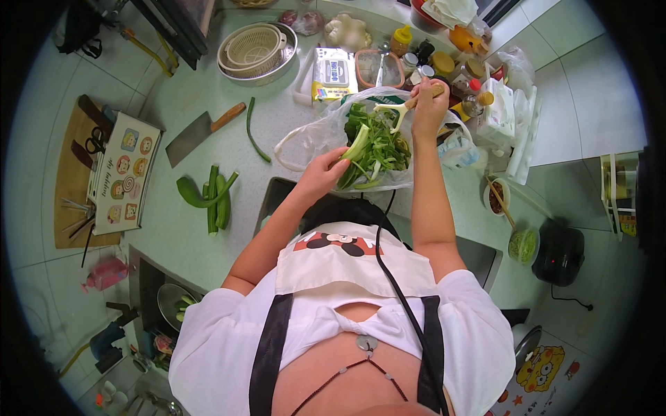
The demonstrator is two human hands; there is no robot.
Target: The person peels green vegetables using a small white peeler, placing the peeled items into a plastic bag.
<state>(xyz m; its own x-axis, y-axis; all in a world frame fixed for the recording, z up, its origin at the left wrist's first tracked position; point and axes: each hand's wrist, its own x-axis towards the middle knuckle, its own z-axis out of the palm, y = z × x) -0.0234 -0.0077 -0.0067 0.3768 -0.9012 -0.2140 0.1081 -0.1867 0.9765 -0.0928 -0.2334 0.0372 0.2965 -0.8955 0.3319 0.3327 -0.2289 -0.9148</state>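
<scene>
My left hand (324, 173) is closed round a pale green vegetable stalk (358, 141), which tilts over an opened clear plastic bag (295, 144). In my right hand (429, 111) is a peeler (393, 109) with a light wooden handle and a pale Y-shaped head. Its head is above the upper end of the stalk; I cannot tell if they touch. Green leaves and peelings (395, 149) fill the bag under both hands. Left of the bag lie a long green strip (254, 130) and several dark green stalk pieces (219, 201).
A cleaver (191, 139) with a wooden handle lies on the counter at the left. Behind stand a basin with a colander (254, 50), a wipes pack (334, 73) and several jars and bottles (444, 66). At the right are a small bowl (497, 197) and a black appliance (560, 251).
</scene>
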